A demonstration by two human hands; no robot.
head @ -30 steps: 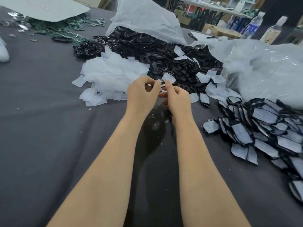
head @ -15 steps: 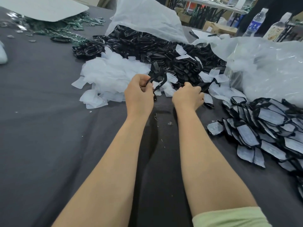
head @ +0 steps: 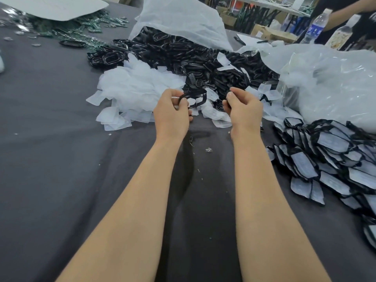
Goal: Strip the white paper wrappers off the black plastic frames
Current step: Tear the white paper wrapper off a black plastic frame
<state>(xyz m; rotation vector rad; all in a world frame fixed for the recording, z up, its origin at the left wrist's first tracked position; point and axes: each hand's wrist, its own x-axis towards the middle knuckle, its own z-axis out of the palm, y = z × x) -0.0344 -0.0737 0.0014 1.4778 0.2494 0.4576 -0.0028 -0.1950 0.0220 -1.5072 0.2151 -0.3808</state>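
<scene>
Two bare forearms [head: 142, 200] reach out across a table [head: 50, 139] draped in dark grey cloth, where a person works through a heap of parts. The left hand [head: 173, 112] grips a black plastic frame [head: 195, 98] by its near end, fingers and thumb curled around it, holding it just above the table's middle with no wrapper showing on it. The right hand [head: 244, 106] hovers just beside it, apart from the frame, with its fingers curled inward and thumb raised; whether it pinches anything cannot be told. To the right, near the right forearm, lies a spread of wrapped frames [head: 325, 159], each a black rim around white paper. Directly beyond the hands sits a loose drift of white paper wrappers [head: 132, 88], and behind that a mound of bare black frames [head: 193, 58] spilling from under a white bag [head: 183, 17]. A crumpled clear plastic bag [head: 335, 82] rises at the right. At the far left, green parts [head: 71, 27] lie scattered under a pale sheet [head: 55, 5]; at the far right stand two bottles [head: 317, 25].
</scene>
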